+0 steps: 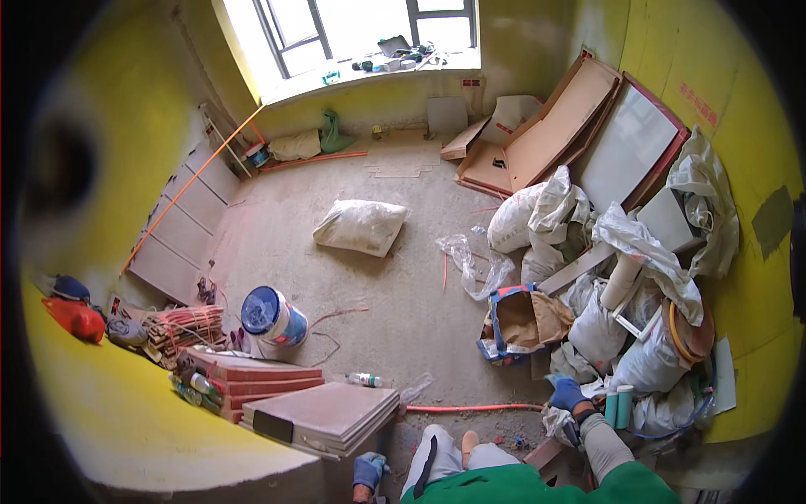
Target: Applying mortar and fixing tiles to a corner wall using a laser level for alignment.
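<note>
My left hand (369,470), in a blue glove, hangs low beside my left leg, next to a stack of grey tiles (332,412). Its fingers look loosely apart, with nothing seen in them. Farther right, my right hand (567,393), also gloved in blue, reaches out over the near edge of a heap of sacks and plastic. Its fingers appear stretched out and hold nothing that I can see. An open cardboard box (514,319) with brown paper stands just beyond it. Crumpled white plastic (557,422) and two teal cylinders (618,406) lie near that wrist.
A white sack (361,227) lies mid-floor. Left of it stands a bucket (274,316) with a blue top. A red-orange pipe (474,408) crosses the floor ahead of my feet. Filled bags (598,328) and large opened cartons (537,126) line the right wall.
</note>
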### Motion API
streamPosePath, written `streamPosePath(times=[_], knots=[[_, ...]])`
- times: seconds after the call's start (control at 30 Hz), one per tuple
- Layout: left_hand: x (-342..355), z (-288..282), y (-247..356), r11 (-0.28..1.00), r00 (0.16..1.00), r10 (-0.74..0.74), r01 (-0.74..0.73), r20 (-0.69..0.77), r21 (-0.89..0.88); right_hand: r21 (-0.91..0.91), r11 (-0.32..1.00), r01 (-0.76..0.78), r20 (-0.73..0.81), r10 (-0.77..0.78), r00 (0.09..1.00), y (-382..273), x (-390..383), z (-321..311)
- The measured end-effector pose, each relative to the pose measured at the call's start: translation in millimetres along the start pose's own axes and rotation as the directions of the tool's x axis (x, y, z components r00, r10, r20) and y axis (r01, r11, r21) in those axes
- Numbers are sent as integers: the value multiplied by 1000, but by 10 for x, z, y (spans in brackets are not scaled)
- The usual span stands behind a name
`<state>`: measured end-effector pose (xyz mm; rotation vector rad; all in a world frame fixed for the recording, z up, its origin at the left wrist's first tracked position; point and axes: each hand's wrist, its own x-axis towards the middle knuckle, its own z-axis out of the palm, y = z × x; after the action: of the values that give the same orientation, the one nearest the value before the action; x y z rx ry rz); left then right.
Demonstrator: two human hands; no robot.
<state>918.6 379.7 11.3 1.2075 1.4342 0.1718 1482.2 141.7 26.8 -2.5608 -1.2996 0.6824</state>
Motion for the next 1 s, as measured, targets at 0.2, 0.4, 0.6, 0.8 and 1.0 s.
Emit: streamPosePath(times=[0.2,0.4,0.6,0.8,1.0], knots=[[1833,530,2288,899,954,67,70,293,-432,273,856,439,-434,-298,850,-2063,2468,-721],[3495,1513,4576,920,638,388,-219,665,-325,284,658,697,-338,-611,715,-2871,4416,-649],[4381,829,6036,926,693,276,-6,666,-378,43,973,-228,-111,231,967,-766,5019,-1062],[6679,-250,5250,944,981,184,-196,69,265,-406,752,-520,171,621,765,831,4562,-1010],[7988,-659,5253,-74,912,-207,-376,354,924,-358,906,-227,653,417,633,839,5538,-1167]])
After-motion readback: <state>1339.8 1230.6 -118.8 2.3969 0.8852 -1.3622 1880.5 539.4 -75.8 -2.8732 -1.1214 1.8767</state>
